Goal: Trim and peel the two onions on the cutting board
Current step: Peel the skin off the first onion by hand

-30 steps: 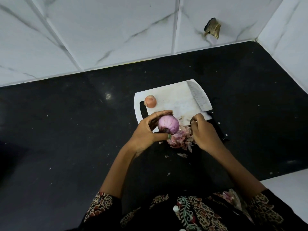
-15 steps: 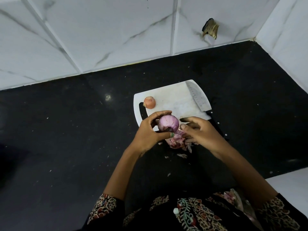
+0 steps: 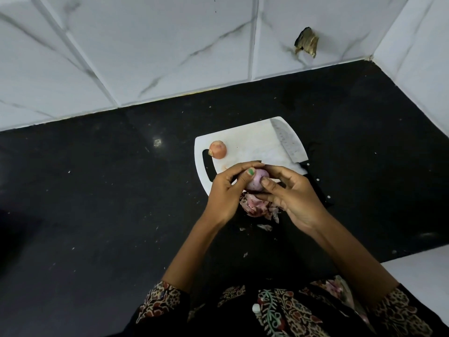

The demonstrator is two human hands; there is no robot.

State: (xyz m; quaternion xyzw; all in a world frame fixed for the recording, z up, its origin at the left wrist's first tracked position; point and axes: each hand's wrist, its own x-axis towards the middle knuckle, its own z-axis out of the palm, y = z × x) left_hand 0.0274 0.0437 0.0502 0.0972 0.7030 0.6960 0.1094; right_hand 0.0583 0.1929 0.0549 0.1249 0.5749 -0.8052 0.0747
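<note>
Closest in, there's a loose heap of papery pink-purple onion skins (image 3: 257, 205) on the glossy black stone desk (image 3: 97, 215), right at the near edge of the board, plus a few stray flakes nearer the body. Just above that, both hands are wrapped round the round pale-purple onion (image 3: 257, 182), held a bit off the board. The left hand (image 3: 228, 190) has its grip clamped on it, green-nailed thumb pressed on top; the right hand (image 3: 291, 195) grips it from the other side, thumb on the smooth flesh.

I'd say this is the peeling step on onion one, pretty far along since the surface looks slick and bare. The next move probably calls for picking off any last dry layer with a fingernail, then setting it down.

Further back, the white plastic cutting board with a handle slot (image 3: 247, 142) still has the small round orange-brown onion (image 3: 218, 149) near the slot, dry skin still on, so that one's untouched. The wide steel knife with a dimpled blade (image 3: 288, 141) lies along the board's right edge, black handle off the board.
</note>
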